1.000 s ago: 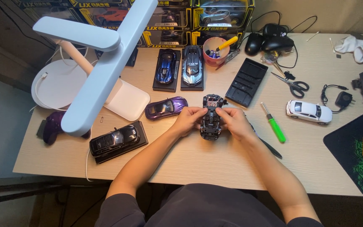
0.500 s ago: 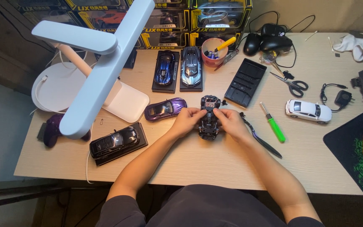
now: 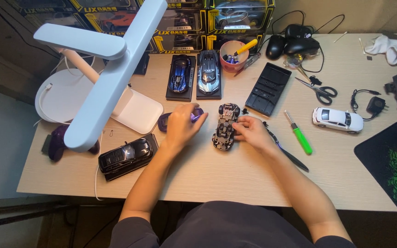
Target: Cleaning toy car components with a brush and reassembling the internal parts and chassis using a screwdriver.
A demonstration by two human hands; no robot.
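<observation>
A dark toy car chassis (image 3: 225, 127) lies upside down on the wooden desk (image 3: 235, 174), its wheels and underside showing. My right hand (image 3: 252, 133) rests against its right side, fingers curled on it. My left hand (image 3: 182, 124) has closed over a purple toy car body (image 3: 165, 121) just left of the chassis, covering most of it. A black tool with a thin shaft (image 3: 285, 151) lies under my right wrist, and a green-handled screwdriver (image 3: 299, 134) sits to its right.
A big white desk lamp (image 3: 111, 78) overhangs the left side. A black car on a base (image 3: 127, 156), two display cars (image 3: 198, 78), a black tray (image 3: 268, 88), a pink cup (image 3: 233, 55), scissors (image 3: 318, 89), a white car (image 3: 337, 119), a dark mat (image 3: 391, 160).
My left hand has left the chassis and moved left onto the purple car body. My right hand stays on the chassis, which now lies flat on the desk.
</observation>
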